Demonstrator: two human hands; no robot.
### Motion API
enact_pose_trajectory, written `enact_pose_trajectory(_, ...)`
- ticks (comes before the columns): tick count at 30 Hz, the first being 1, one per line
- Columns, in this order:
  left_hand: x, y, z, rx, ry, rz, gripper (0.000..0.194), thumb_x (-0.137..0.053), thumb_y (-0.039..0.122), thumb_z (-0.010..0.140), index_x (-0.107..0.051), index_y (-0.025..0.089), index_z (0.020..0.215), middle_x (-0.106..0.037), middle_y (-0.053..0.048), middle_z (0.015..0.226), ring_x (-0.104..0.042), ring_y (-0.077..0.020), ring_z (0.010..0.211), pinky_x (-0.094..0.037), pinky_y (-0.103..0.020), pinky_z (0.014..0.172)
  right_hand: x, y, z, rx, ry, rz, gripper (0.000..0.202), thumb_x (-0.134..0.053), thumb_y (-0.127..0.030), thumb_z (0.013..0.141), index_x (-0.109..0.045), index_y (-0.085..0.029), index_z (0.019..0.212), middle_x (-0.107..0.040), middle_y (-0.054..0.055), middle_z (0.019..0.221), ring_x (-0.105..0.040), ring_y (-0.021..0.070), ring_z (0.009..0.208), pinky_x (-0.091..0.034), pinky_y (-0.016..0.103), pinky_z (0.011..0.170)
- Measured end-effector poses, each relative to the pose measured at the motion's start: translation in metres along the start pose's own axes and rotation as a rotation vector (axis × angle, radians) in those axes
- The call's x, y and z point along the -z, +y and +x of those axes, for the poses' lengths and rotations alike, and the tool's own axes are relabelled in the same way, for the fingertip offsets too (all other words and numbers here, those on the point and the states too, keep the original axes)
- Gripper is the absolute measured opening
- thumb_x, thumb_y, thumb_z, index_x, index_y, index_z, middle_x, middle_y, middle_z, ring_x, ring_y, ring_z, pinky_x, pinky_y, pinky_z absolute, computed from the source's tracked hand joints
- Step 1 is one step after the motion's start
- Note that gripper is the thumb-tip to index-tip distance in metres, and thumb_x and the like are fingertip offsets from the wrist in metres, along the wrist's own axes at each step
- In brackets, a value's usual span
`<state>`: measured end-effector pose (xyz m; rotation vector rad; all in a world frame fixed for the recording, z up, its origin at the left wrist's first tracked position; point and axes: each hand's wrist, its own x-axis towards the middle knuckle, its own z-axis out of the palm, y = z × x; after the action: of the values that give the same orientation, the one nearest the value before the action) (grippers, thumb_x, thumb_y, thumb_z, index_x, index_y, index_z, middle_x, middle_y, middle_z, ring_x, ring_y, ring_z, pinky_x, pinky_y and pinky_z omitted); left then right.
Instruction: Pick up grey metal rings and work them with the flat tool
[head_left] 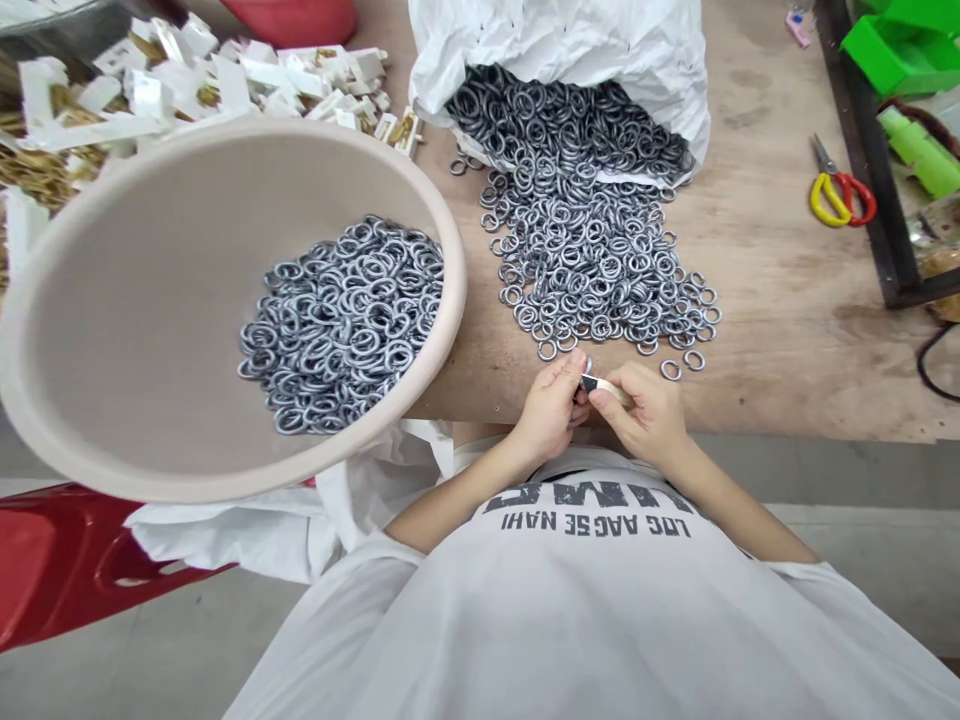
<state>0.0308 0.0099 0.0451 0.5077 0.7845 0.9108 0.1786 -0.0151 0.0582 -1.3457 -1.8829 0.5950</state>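
Head feed, both hands in my view, close together at the near edge of the worktop. Left hand point(553, 408): thumb and fingers pinched on one metal ring point(588, 365), only part of which I can see. Right hand point(645, 412): fingers closed around a small tool point(611, 390), white grip, dark section pointing at the left hand. Tool tip meets the left fingertips; can't tell whether it touches the ring.

Just beyond the hands, on the wooden worktop point(772, 375): a pile of loose rings point(600, 265), gray, spilling out of the mouth of a white bag point(555, 35). Two stray rings point(682, 365) lie just beside the pile, near the right hand.

To my left: a big beige basin point(150, 240), tilted, with a heap of rings point(352, 330) against its right wall. Can't tell what bears it. White cloth point(240, 535) and a red chair point(60, 560) show below its rim.

Behind the basin: white plastic pieces point(240, 85) mixed with gold-colored bits, then a red tub point(300, 18).

Far right: scissors point(841, 197), one yellow loop, one red, near a dark frame point(862, 150); green bin point(900, 55) beyond that.
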Motion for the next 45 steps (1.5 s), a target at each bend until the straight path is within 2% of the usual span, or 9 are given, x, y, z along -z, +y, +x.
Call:
enact_pose_trajectory(9, 0.003, -0.001, -0.002, 0.004, -0.018, 0.010, 0.043, -0.067, 0.056, 0.086, -0.045, 0.020, 0.078, -0.039, 0.010, 0.053, -0.026, -0.0033, 0.038, -0.018, -0.017, 0.037, -0.004, 0.000, -0.002, -0.023, -0.036, -0.068, 0.030, -0.059, -0.042, 0.097, -0.060, -0.020, 0.077, -0.060, 0.000, 0.070, -0.053, 0.0138, 0.066, -0.037, 0.029, 0.064)
enact_pose_trajectory(14, -0.001, 0.002, -0.013, 0.034, -0.157, 0.066, 0.045, -0.065, 0.054, 0.088, -0.044, 0.018, 0.072, -0.040, 0.008, 0.056, -0.028, -0.0024, 0.041, -0.019, -0.016, 0.039, 0.005, 0.019, 0.008, -0.254, 0.098, 0.022, 0.034, -0.052, -0.045, 0.100, -0.059, -0.021, 0.077, -0.054, -0.003, 0.064, -0.049, 0.0134, 0.061, -0.035, 0.028, 0.061)
enact_pose_trajectory(17, -0.001, 0.008, -0.015, 0.030, -0.124, 0.052, 0.045, -0.067, 0.052, 0.087, -0.044, 0.018, 0.071, -0.041, 0.007, 0.056, -0.028, -0.0019, 0.040, -0.019, -0.016, 0.039, 0.016, 0.030, 0.009, -0.269, 0.157, 0.030, 0.034, -0.053, -0.047, 0.099, -0.060, -0.021, 0.077, -0.054, -0.002, 0.065, -0.050, 0.0145, 0.062, -0.036, 0.029, 0.062)
enact_pose_trajectory(23, 0.010, 0.014, -0.007, 0.050, -0.027, 0.057, 0.035, -0.070, 0.046, 0.083, -0.056, 0.014, 0.075, -0.061, 0.001, 0.063, -0.035, -0.0007, 0.039, -0.021, -0.016, 0.040, 0.037, 0.053, -0.018, -0.403, 0.142, -0.450, 0.037, -0.073, -0.054, 0.083, -0.068, -0.022, 0.101, -0.068, 0.007, 0.099, -0.060, 0.0238, 0.083, -0.036, 0.032, 0.066)
enact_pose_trajectory(28, 0.014, 0.008, -0.001, 0.081, -0.076, 0.059, 0.031, -0.067, 0.042, 0.082, -0.066, 0.012, 0.088, -0.069, -0.004, 0.070, -0.040, -0.0032, 0.039, -0.019, -0.018, 0.037, 0.040, 0.067, -0.036, -0.443, 0.074, -0.600, 0.026, -0.058, -0.045, 0.095, -0.070, -0.021, 0.100, -0.066, 0.008, 0.096, -0.057, 0.0223, 0.078, -0.029, 0.032, 0.062)
enact_pose_trajectory(31, 0.011, 0.005, 0.001, 0.087, -0.071, 0.059, 0.031, -0.069, 0.045, 0.082, -0.062, 0.015, 0.086, -0.066, -0.001, 0.071, -0.041, -0.0033, 0.041, -0.017, -0.018, 0.037, 0.037, 0.063, -0.029, -0.405, 0.083, -0.455, 0.021, -0.058, -0.038, 0.095, -0.069, -0.020, 0.099, -0.066, 0.008, 0.094, -0.057, 0.0228, 0.081, -0.034, 0.033, 0.066)
enact_pose_trajectory(34, 0.005, -0.001, 0.001, 0.038, -0.031, 0.142, 0.034, -0.075, 0.046, 0.080, -0.061, 0.016, 0.088, -0.055, 0.005, 0.065, -0.035, -0.0022, 0.042, -0.016, -0.017, 0.038, 0.027, 0.045, -0.018, -0.379, 0.100, 0.007, 0.020, -0.057, -0.040, 0.096, -0.064, -0.021, 0.094, -0.064, 0.004, 0.087, -0.058, 0.0196, 0.081, -0.040, 0.031, 0.071)
enact_pose_trajectory(38, 0.001, -0.010, 0.000, -0.098, -0.020, 0.239, 0.039, -0.074, 0.052, 0.081, -0.064, 0.019, 0.099, -0.048, 0.007, 0.064, -0.032, -0.0042, 0.048, -0.023, -0.018, 0.044, 0.001, 0.012, -0.009, -0.497, -0.002, 0.620, 0.030, -0.059, -0.052, 0.094, -0.056, -0.022, 0.089, -0.046, -0.006, 0.064, -0.040, 0.0106, 0.051, -0.034, 0.025, 0.050)
enact_pose_trajectory(45, 0.004, -0.008, -0.001, -0.181, -0.008, 0.221, 0.044, -0.069, 0.057, 0.084, -0.055, 0.016, 0.075, -0.045, 0.004, 0.068, -0.033, -0.0057, 0.055, -0.029, -0.018, 0.049, -0.021, -0.002, -0.011, -0.384, 0.139, 0.536, 0.026, -0.072, -0.042, 0.087, -0.063, -0.024, 0.104, -0.066, 0.004, 0.099, -0.062, 0.0184, 0.086, -0.052, 0.033, 0.081)
